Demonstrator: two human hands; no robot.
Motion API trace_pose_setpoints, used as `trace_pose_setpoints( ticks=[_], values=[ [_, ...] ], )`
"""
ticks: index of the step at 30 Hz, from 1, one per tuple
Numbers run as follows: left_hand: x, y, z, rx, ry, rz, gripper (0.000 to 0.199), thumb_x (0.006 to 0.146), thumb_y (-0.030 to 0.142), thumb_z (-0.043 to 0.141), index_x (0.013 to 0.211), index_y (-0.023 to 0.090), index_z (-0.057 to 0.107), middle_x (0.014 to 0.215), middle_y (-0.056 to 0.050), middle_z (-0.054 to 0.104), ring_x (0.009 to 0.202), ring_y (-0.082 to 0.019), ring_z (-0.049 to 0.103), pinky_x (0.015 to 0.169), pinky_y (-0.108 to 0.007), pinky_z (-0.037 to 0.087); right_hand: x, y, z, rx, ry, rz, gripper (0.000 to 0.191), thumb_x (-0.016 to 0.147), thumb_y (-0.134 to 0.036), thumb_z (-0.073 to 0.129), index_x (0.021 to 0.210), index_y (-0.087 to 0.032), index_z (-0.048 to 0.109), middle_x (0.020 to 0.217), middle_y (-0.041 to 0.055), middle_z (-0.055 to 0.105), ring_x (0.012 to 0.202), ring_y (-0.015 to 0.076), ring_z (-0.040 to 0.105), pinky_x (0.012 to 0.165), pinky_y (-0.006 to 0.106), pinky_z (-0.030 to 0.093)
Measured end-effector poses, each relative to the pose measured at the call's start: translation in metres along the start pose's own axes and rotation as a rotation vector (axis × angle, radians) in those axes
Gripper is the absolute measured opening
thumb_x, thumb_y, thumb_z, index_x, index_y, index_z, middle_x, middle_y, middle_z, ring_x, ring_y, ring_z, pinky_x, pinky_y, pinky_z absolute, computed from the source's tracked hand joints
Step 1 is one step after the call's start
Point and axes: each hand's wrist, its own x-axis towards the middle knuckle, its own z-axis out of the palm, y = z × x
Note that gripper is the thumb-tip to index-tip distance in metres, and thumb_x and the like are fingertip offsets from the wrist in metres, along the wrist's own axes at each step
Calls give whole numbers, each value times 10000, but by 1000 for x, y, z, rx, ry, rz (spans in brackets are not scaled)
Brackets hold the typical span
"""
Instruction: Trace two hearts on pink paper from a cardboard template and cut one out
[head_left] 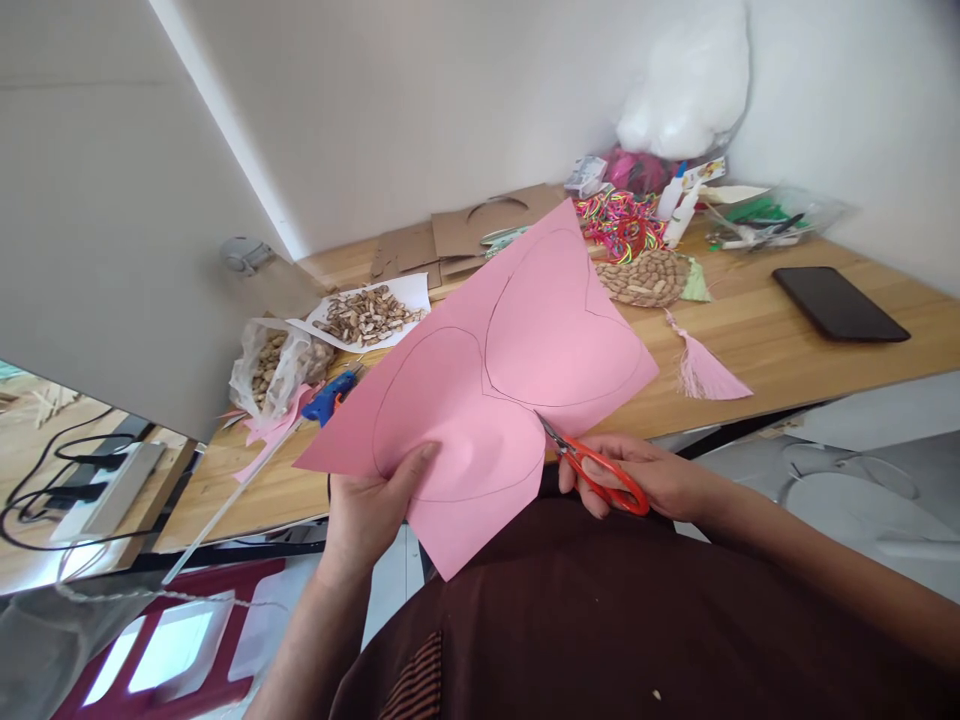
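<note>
The pink paper sheet (480,390), marked with two pencilled heart outlines, is held in the air above your lap, in front of the near edge of the wooden tabletop (780,340). Your left hand (371,510) grips the sheet's lower left part, thumb lying on top inside one outline. Your right hand (645,480) is closed around the handles of the orange-handled scissors (600,475); their blade tips meet the sheet's right edge, just below the second outline.

On the tabletop behind the sheet:
- a blue glue gun (330,393) near the left edge, beside a clear plastic bag of tan shells (270,365);
- a white paper sheet carrying more shells (367,313);
- brown cardboard pieces (442,240) against the wall;
- a round woven mat (649,277) with a bundle of multicoloured cords (619,220) behind it;
- a pink tassel (705,370) near the front edge;
- a black phone (840,303) lying flat, well apart at the right.
</note>
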Motion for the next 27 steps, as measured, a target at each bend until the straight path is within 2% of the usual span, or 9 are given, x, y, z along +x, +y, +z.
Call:
trace_pose_setpoints(
  ticks=[4,8,15,24,27],
  values=[
    [2,-2,-2,0,-36,18,364,810,403,799,1072,158,736,1071,-97,770,1106,-292,719,987,-436,606,0,0,-1,-49,-15,-30,538,925,-670,612,997,-138,651,696,2,599,567,88,414,534,236,282],
    [2,1,-1,-10,-43,-12,354,798,398,808,1054,162,745,1100,-105,771,1081,-290,731,955,-428,620,0,-1,0,-46,8,-65,517,898,-655,650,978,-144,646,666,-10,583,559,91,402,528,240,285],
    [2,6,2,-18,-33,-56,400,782,452,816,1038,153,748,1067,-106,773,1091,-310,725,988,-480,606,1,-2,6,-50,97,-57,531,859,-697,667,862,-169,606,584,-27,546,515,90,391,507,250,280],
    [2,5,0,-9,-27,-56,410,785,447,815,1076,167,744,1041,-111,774,1069,-306,724,992,-503,609,1,5,6,-30,114,-78,505,885,-681,651,838,-182,593,542,-42,533,476,81,370,475,243,264],
    [2,6,0,-33,-28,-63,410,784,444,812,1070,158,742,1038,-105,779,1077,-305,730,965,-474,625,1,6,5,-41,121,-80,484,902,-659,642,838,-182,594,548,-38,548,471,78,372,471,238,271]
  ],
)
